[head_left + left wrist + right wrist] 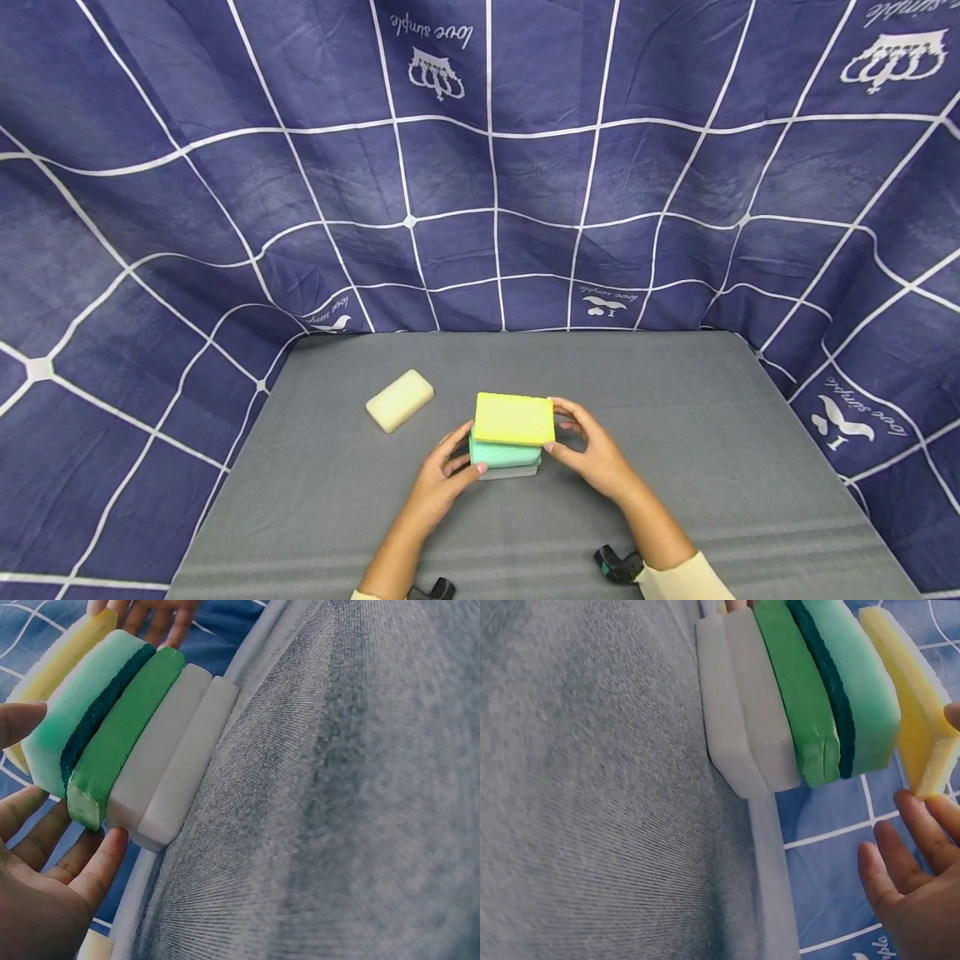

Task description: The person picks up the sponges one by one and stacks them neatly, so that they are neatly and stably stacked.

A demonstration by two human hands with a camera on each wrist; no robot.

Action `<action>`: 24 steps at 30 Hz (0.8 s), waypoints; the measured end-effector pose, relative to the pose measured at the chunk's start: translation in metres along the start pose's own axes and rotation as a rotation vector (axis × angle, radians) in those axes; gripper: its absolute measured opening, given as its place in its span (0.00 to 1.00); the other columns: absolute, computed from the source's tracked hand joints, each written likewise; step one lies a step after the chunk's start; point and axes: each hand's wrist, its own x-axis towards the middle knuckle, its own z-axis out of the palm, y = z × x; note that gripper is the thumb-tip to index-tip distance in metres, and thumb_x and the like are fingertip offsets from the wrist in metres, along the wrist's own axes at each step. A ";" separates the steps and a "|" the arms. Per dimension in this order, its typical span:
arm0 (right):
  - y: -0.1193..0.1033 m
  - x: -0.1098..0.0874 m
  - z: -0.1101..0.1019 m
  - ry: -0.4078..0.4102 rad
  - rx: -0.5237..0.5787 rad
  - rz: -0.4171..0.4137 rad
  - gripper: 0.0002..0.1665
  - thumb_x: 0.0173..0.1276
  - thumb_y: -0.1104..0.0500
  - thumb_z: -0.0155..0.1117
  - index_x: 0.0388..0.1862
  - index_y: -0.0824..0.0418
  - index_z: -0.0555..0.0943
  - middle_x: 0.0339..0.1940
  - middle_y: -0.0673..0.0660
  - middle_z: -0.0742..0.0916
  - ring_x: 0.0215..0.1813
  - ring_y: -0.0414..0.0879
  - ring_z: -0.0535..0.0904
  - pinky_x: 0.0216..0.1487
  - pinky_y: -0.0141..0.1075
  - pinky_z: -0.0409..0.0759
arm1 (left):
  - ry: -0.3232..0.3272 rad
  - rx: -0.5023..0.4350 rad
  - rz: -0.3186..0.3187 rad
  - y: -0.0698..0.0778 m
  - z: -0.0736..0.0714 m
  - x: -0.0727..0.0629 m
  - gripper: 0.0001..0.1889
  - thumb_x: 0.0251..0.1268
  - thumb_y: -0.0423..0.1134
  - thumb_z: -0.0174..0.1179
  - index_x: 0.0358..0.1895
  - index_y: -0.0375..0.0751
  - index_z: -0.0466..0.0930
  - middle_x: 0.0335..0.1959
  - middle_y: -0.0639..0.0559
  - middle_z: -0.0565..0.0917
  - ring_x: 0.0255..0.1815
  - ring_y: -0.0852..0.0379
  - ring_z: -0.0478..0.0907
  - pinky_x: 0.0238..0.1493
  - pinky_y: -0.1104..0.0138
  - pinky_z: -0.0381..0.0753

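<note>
A yellow sponge [514,418] is held at its right end by my right hand [600,462], thumb at the near corner and index finger at the far one. It lies over a mint-green sponge [82,701] with a dark scouring layer, and a wedge of space shows between them in the right wrist view. Below come a green block [799,690] and two white blocks [735,705], stacked flat. My left hand [438,479] is around the stack's left end, fingers spread, with fingertips right at the mint-green sponge and the green block.
A cream sponge [400,400] lies apart on the grey cloth-covered table [337,517], to the left of the stack. Blue curtains with white grid lines [540,175] hang behind the table and along both sides. A dark wrist device [618,565] sits by the right sleeve.
</note>
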 end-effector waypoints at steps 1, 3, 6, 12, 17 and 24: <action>0.000 -0.001 0.001 -0.001 0.002 -0.001 0.39 0.64 0.59 0.75 0.73 0.50 0.70 0.71 0.54 0.78 0.69 0.53 0.76 0.69 0.48 0.75 | -0.001 0.007 0.002 0.000 0.000 0.000 0.37 0.63 0.37 0.70 0.75 0.50 0.67 0.76 0.42 0.66 0.71 0.37 0.70 0.60 0.64 0.82; 0.000 -0.002 0.002 -0.006 0.004 -0.011 0.39 0.63 0.60 0.75 0.72 0.51 0.70 0.71 0.55 0.78 0.69 0.53 0.76 0.69 0.48 0.75 | -0.001 0.024 0.001 0.000 0.000 0.000 0.37 0.63 0.38 0.70 0.76 0.51 0.67 0.76 0.43 0.66 0.71 0.38 0.70 0.62 0.61 0.81; 0.001 -0.003 0.004 -0.012 0.009 -0.035 0.40 0.62 0.62 0.75 0.72 0.53 0.71 0.70 0.56 0.78 0.69 0.54 0.75 0.68 0.49 0.75 | 0.009 0.033 0.007 -0.001 0.000 0.001 0.38 0.62 0.38 0.71 0.76 0.51 0.67 0.77 0.44 0.66 0.73 0.41 0.68 0.67 0.57 0.78; 0.001 -0.004 0.006 -0.035 -0.006 -0.085 0.41 0.62 0.64 0.75 0.73 0.57 0.70 0.70 0.59 0.78 0.69 0.57 0.74 0.66 0.51 0.76 | 0.027 0.025 -0.002 -0.002 0.001 0.002 0.39 0.60 0.37 0.72 0.76 0.48 0.66 0.77 0.43 0.65 0.75 0.41 0.67 0.69 0.56 0.75; 0.001 -0.004 0.007 -0.063 -0.003 -0.080 0.39 0.64 0.60 0.75 0.73 0.53 0.71 0.68 0.54 0.79 0.71 0.52 0.73 0.68 0.52 0.75 | 0.029 0.024 -0.020 -0.002 0.001 0.003 0.40 0.60 0.38 0.72 0.76 0.47 0.66 0.77 0.42 0.64 0.72 0.39 0.71 0.64 0.59 0.79; 0.004 -0.004 0.008 -0.063 -0.046 -0.104 0.38 0.66 0.57 0.73 0.73 0.55 0.71 0.67 0.53 0.79 0.70 0.51 0.74 0.67 0.47 0.76 | 0.007 -0.003 -0.047 -0.002 0.001 0.001 0.40 0.61 0.38 0.71 0.77 0.46 0.64 0.78 0.41 0.62 0.68 0.35 0.74 0.56 0.67 0.82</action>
